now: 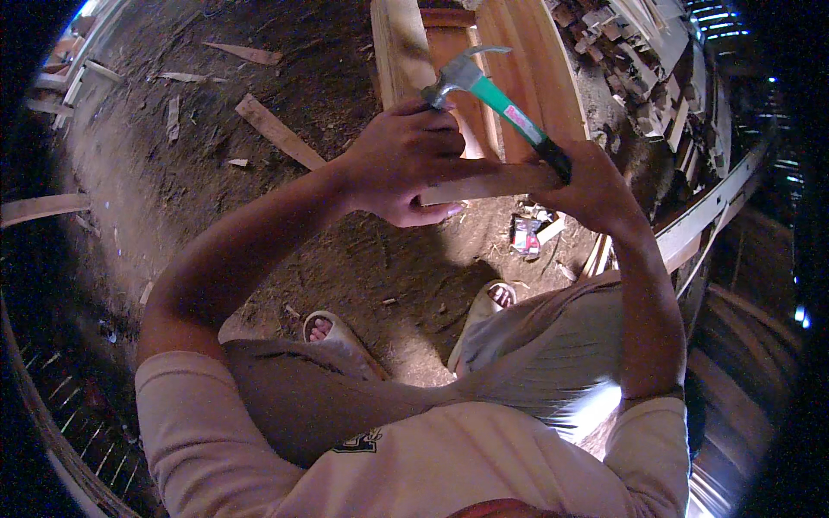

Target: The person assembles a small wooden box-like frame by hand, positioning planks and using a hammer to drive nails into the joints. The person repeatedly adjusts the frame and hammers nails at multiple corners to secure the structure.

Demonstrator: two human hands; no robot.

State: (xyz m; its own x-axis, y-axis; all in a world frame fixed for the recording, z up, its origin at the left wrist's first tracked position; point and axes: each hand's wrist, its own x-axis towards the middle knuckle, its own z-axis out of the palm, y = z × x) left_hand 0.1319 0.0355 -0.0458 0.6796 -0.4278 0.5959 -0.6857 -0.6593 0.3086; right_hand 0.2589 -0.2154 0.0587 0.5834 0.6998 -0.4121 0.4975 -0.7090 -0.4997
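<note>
A claw hammer (pixel 505 104) with a metal head and a green handle ending in a black grip slants over a wooden frame. My right hand (pixel 594 186) is closed round its grip and also touches the right end of a short flat piece of wood (pixel 496 185). At that piece's left end my left hand (pixel 410 160) is closed, fingers and thumb on the wood. The hammer head lies just beyond the left hand's knuckles, near the frame's left board. Whether the left fingers touch the head or pinch anything small is hidden.
The wooden frame (pixel 401 56) of long boards lies ahead on the dirt floor (pixel 319 250). Loose wood strips (pixel 275 129) are scattered at left. A pile of offcuts (pixel 643 78) sits at far right. A small red and black packet (pixel 524 233) lies below my right hand.
</note>
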